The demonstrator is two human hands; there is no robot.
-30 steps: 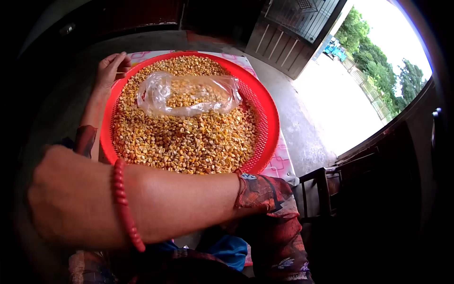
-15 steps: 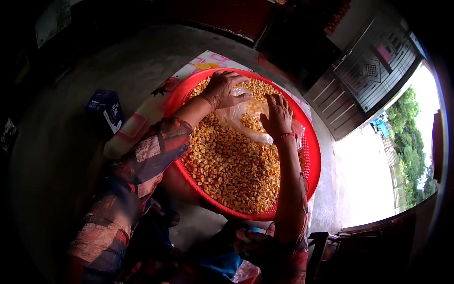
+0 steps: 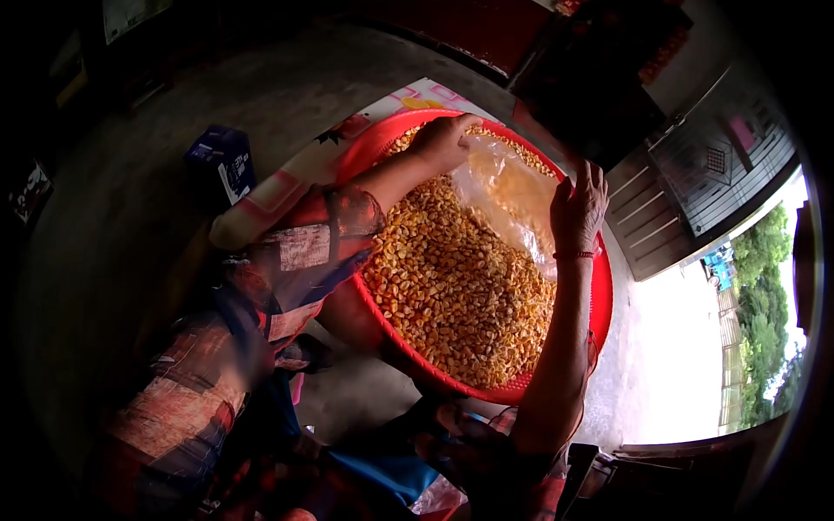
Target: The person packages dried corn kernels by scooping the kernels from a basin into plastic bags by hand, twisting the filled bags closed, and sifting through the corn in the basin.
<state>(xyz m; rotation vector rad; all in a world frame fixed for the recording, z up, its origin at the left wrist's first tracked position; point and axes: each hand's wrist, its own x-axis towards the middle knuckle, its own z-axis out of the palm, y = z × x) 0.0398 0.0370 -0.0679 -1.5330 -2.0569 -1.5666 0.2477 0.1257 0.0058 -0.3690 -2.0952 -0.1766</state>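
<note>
Seemingly, at left, the left hand [image 3: 450,141] is closed on the far-left edge of the clear bag [image 3: 508,191], thus held spread over corn kernels [image 3: 460,286], which are penned by the red basket [image 3: 601,295], while at right, whether the bag is gripped by the right hand [image 3: 580,207] cannot be told.

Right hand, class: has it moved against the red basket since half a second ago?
Yes. Judged against the red basket, the right hand has shifted rightward, from over the plastic bag to the rim.
</note>
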